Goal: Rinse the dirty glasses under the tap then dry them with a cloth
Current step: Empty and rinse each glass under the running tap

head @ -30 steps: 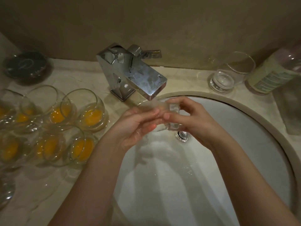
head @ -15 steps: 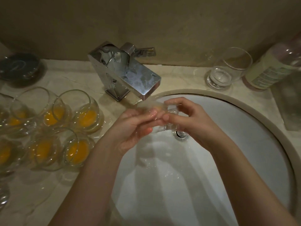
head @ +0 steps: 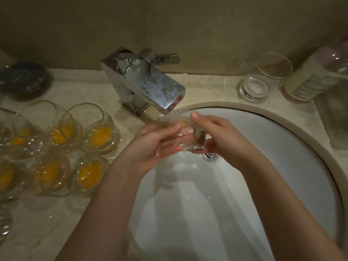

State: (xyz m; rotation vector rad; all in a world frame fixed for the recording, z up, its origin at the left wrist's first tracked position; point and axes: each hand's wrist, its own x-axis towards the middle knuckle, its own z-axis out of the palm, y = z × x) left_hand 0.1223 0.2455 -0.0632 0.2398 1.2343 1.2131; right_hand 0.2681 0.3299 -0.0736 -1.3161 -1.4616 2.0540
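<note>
Both hands grip one glass (head: 195, 137) under the tap (head: 150, 87), over the sink's (head: 282, 132) back edge: left hand (head: 156, 146) rubbing its mouth, right hand (head: 222, 138) clasping its base. Wet glass could slip and crack against the basin.

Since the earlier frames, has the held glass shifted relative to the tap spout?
No. The glass stays just under the tap spout, above the drain; only the camera view shifted.

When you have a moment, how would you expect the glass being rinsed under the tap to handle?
Probably slippery: the glass is wet, gripped by both the left hand and right hand. Likely fragile, being thin and clear. Its thick base suggests it is bottom-heavy.
</note>
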